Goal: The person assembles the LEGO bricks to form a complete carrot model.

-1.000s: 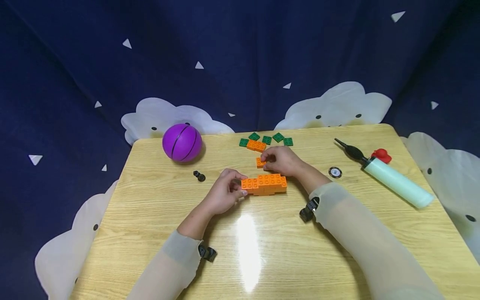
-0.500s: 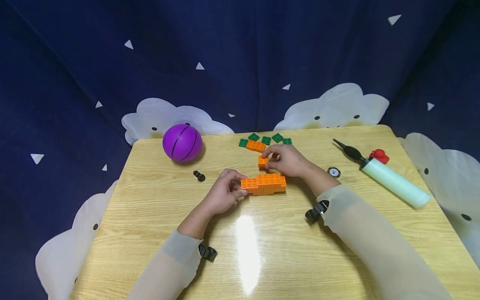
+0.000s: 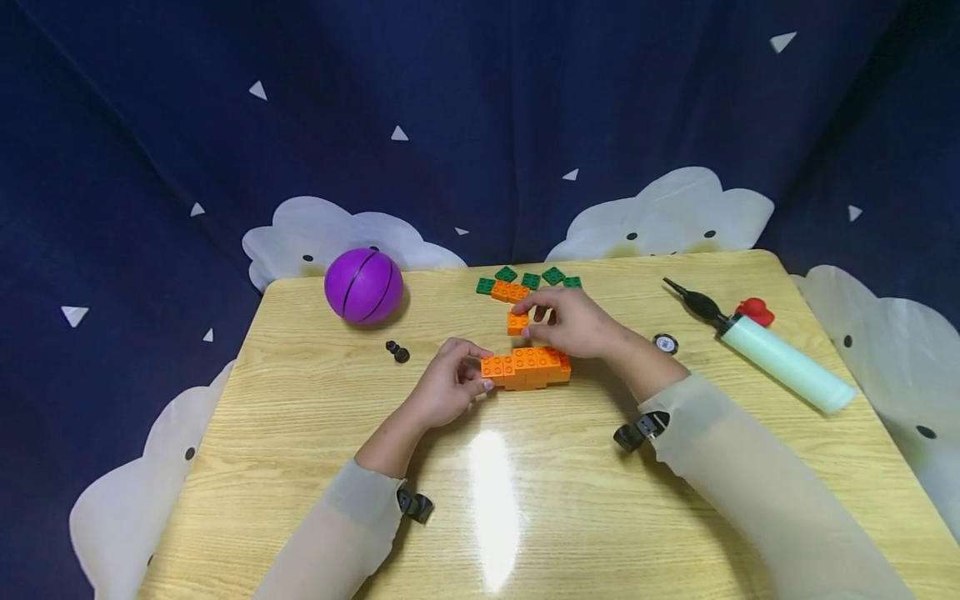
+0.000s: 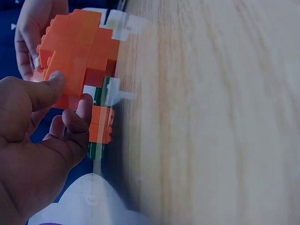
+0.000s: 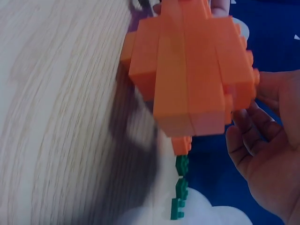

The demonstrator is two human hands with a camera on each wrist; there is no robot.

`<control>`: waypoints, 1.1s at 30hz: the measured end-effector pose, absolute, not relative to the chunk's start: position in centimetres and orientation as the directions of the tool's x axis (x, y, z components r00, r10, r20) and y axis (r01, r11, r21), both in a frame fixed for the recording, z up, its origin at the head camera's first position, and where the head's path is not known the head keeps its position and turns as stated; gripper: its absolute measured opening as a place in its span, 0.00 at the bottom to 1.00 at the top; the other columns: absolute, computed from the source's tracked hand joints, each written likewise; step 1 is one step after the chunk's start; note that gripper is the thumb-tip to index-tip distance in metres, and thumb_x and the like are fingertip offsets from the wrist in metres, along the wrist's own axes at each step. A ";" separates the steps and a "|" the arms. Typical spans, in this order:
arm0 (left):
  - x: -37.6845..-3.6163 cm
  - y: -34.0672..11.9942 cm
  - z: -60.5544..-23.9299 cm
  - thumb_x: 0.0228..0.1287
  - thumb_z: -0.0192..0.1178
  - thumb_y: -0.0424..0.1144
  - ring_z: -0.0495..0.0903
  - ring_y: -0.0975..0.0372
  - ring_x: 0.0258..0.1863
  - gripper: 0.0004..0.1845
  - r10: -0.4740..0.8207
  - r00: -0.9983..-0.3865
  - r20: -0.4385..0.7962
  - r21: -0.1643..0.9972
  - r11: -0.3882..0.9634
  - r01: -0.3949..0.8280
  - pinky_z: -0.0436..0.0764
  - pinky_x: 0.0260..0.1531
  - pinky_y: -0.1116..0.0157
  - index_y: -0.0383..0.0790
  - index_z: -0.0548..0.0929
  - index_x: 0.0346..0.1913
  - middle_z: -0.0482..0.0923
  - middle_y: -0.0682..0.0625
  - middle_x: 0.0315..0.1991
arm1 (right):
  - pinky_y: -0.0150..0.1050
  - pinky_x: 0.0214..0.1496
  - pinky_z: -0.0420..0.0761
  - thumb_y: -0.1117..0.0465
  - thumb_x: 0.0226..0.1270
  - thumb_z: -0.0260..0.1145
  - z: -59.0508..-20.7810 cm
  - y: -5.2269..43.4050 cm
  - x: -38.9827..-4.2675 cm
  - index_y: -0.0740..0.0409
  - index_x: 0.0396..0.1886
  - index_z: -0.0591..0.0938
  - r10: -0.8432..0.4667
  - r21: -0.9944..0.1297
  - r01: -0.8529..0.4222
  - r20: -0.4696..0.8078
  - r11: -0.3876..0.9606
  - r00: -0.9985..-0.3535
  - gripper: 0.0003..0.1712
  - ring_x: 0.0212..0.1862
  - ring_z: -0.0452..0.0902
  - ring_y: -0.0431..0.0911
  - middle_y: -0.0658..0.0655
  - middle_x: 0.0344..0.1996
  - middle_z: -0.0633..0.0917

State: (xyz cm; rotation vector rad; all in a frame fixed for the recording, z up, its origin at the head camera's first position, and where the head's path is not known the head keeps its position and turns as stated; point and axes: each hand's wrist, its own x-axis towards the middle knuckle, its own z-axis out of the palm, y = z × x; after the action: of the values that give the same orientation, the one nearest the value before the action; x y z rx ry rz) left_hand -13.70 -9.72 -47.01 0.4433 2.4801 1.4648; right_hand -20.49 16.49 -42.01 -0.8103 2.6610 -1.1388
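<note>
1. A pale wooden table (image 3: 300,467) stands against a dark blue curtain printed with white clouds and triangles.
2. The left hand (image 3: 447,385) lies low on the table, thumb and fingertips pinching the left end of the orange block assembly (image 3: 527,368).
3. The right hand (image 3: 573,321) reaches in from the right, raised just behind the assembly, its fingers curled round a small orange brick (image 3: 517,322) held above the tabletop.
4. The two hands are near each other but not touching.
5. The assembly is one long, stepped bar of studded orange bricks, resting mid-table.
6. Further back lie five green plates (image 3: 553,275) around one more orange brick (image 3: 510,292).
7. One purple ball (image 3: 363,285) sits at the left, one pale green pump (image 3: 780,360) at the right.
</note>
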 end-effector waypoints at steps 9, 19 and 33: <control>-13.7 -9.8 -47.1 0.69 0.69 0.31 0.80 0.58 0.41 0.16 0.368 -0.929 -0.046 0.875 0.463 0.140 0.83 0.32 0.64 0.46 0.81 0.56 0.70 0.45 0.54 | 0.44 0.46 0.80 0.59 0.68 0.74 -40.9 15.4 -18.9 0.48 0.61 0.85 -0.553 -0.705 -0.441 0.083 0.556 -0.829 0.22 0.48 0.76 0.48 0.48 0.50 0.84; -13.8 -9.8 -47.1 0.68 0.70 0.31 0.81 0.57 0.42 0.17 0.370 -0.928 -0.035 0.876 0.459 0.150 0.84 0.33 0.64 0.45 0.81 0.56 0.70 0.45 0.55 | 0.47 0.55 0.80 0.60 0.67 0.75 -40.9 14.3 -17.6 0.51 0.61 0.85 -0.619 -0.676 -0.507 0.095 0.535 -0.779 0.23 0.52 0.77 0.49 0.48 0.55 0.84; -13.8 -9.8 -47.0 0.67 0.69 0.30 0.81 0.57 0.43 0.17 0.373 -0.927 -0.042 0.879 0.455 0.143 0.84 0.37 0.64 0.42 0.80 0.56 0.71 0.44 0.56 | 0.50 0.65 0.75 0.59 0.68 0.74 -41.5 13.7 -16.5 0.52 0.61 0.85 -0.651 -0.617 -0.551 0.081 0.562 -0.755 0.22 0.61 0.77 0.49 0.50 0.56 0.84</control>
State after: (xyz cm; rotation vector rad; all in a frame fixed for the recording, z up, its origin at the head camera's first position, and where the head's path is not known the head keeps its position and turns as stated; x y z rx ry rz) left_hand -13.77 -9.83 -47.00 0.4472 2.4768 1.4628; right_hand -16.49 13.75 -41.49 -1.0215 2.6363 -0.9587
